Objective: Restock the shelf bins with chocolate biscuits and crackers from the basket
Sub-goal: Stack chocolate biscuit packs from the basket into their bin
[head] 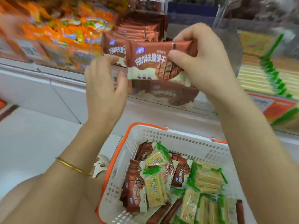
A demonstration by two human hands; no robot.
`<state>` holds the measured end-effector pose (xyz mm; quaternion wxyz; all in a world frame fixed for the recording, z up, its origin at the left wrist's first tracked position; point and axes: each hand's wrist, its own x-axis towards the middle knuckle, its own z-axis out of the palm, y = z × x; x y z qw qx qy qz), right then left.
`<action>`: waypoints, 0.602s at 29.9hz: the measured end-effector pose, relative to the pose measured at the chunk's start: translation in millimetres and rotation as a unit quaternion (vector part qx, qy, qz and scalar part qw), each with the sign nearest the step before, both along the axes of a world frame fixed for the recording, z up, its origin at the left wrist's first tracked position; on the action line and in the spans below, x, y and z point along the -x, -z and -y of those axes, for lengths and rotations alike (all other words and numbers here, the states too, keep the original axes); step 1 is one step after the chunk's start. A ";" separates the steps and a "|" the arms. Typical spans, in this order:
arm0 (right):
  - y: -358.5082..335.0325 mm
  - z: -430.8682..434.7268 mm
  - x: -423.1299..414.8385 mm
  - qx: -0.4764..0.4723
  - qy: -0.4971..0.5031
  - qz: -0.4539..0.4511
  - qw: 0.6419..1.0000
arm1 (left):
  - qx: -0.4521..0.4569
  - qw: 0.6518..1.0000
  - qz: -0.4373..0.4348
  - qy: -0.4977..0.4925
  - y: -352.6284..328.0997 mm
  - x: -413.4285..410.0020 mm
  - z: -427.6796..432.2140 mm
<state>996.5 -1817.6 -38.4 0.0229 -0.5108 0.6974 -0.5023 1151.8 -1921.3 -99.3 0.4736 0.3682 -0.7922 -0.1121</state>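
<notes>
Thumb and fingers of the right hand pinch the chocolate biscuit packet by its right end, over the shelf bin. The left hand curls loosely at its left edge, contact unclear. The packet is probably light, with slippery film and brittle contents, so grip the ends gently.

Our right hand pinches a brown chocolate biscuit pack up by the shelf bin full of the same packs. Our left hand is just beside it, fingers loose. Below, the white basket holds more biscuit packs and crackers.
</notes>
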 end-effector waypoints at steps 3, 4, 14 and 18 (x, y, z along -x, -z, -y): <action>-1.7 46.4 -7.8 0.045 0.024 0.002 0.999 | -0.007 0.999 0.048 -0.018 4.1 -2.0 10.3; -0.3 62.3 -11.3 0.045 0.029 -0.016 0.998 | -0.005 0.997 0.078 -0.016 6.4 -1.2 13.8; 16.4 116.6 -15.6 -0.086 0.125 -0.317 0.936 | -0.010 0.972 0.232 -0.023 14.0 8.0 19.5; 10.8 111.2 -11.5 -0.108 0.105 -0.294 0.944 | -0.004 0.972 0.232 -0.029 11.8 6.4 17.7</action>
